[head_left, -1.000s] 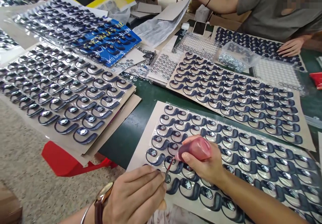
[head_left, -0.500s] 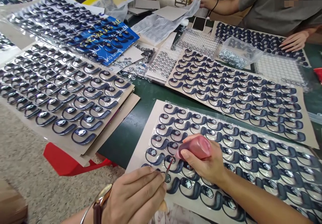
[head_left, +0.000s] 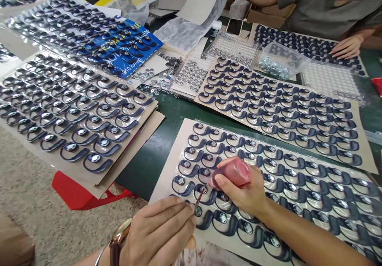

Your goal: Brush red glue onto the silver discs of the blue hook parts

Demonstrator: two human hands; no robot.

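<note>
Translucent pink-red squeeze bottle gripped in right hand over near beige card sheet, nozzle aimed down-left towards a silver-studded dark-blue curved piece. Thin dark-red pointed tool pinched in left hand, tip at the stud. Contents could be spilled by oversqueezing; stud could be knocked by a tool slip. Right forearm angled in from near right; left hand held low, back up.

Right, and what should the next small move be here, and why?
Probably ease the pink bottle, held in the right hand, slightly back from the round piece below its nozzle. The slim tool in the left hand has its tip at that same piece, so a little room might help. Whether the nozzle touches anything is hard to tell.
</note>
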